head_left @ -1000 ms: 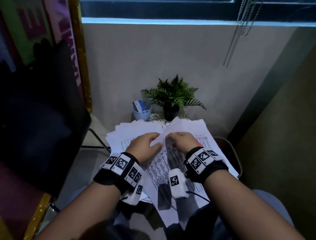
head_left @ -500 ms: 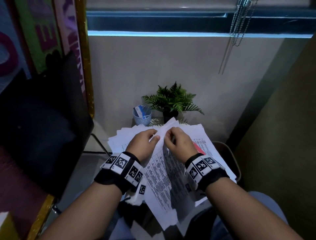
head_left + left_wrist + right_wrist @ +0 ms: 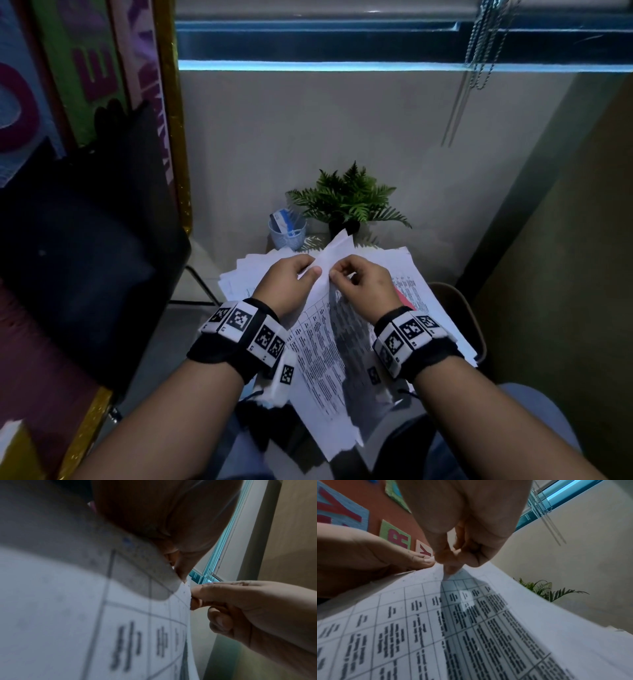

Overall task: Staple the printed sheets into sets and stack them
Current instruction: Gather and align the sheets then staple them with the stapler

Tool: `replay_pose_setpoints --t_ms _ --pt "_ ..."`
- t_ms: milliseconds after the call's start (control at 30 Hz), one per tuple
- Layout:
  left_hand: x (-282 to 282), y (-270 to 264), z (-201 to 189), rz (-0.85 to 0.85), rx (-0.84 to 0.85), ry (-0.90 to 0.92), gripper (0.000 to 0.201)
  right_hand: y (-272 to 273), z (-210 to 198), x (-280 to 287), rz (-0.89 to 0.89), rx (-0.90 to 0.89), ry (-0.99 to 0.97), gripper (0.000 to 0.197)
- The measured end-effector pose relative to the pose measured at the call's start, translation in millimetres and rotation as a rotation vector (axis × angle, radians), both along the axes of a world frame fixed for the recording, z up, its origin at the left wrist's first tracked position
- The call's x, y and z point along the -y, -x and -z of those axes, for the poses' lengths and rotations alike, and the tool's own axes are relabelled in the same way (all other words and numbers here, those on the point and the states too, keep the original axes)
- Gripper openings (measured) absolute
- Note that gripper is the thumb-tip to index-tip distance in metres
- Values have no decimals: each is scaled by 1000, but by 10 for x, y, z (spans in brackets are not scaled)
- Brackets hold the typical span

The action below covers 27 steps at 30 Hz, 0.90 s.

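Note:
A set of printed sheets (image 3: 322,363) with table text hangs raised above my lap, its top corner (image 3: 339,245) pointing up. My left hand (image 3: 291,284) pinches the sheets near that corner from the left, thumb on top. My right hand (image 3: 359,284) pinches the same edge from the right with thumb and forefinger. The wrist views show both pinches close up on the printed grid of the sheets (image 3: 120,628) (image 3: 471,628), with the left hand (image 3: 376,555) and the right hand (image 3: 240,608) nearly touching. A loose pile of more sheets (image 3: 418,284) lies beneath. No stapler shows.
A small potted fern (image 3: 346,202) and a pale cup (image 3: 287,233) with a card stand behind the pile, against the wall. A dark chair (image 3: 85,246) is at left. A red patch (image 3: 402,299) peeks out under the papers. Blind cords (image 3: 479,51) hang top right.
The held sheets have been lifted higher and their corner stands more upright. Both hands have closed in together on the top edge. The head view has tilted slightly upward.

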<state>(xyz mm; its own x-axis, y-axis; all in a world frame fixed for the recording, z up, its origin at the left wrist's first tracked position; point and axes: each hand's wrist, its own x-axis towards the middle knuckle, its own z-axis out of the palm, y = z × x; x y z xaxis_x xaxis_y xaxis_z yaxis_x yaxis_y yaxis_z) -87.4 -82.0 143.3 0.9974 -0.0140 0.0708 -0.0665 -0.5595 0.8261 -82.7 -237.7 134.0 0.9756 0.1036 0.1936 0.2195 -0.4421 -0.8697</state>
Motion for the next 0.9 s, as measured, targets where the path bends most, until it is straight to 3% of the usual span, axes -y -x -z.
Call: replay_pose_setpoints --t_ms 133,300,400,533,700,800,900 --pt "-18 3 47 2 -20 26 27 -6 -27 -4 -4 1 17 12" --pt "-22 38 -1 12 -5 66 18 26 -16 -22 1 49 6 11" --pt "-7 66 -70 -3 16 35 33 48 -2 -36 13 113 -3 8" --pt "-25 -5 -98 19 -16 -10 33 48 -1 -56 22 186 19 5" --pt "-20 29 -30 124 -49 -447 22 9 -196 -122 97 278 -64 5" --pt "-44 13 30 51 -28 -446 16 -121 -276 -7 117 190 -41 7" --pt "-131 -67 25 10 -35 -383 18 -227 -89 249 197 15 5 9"
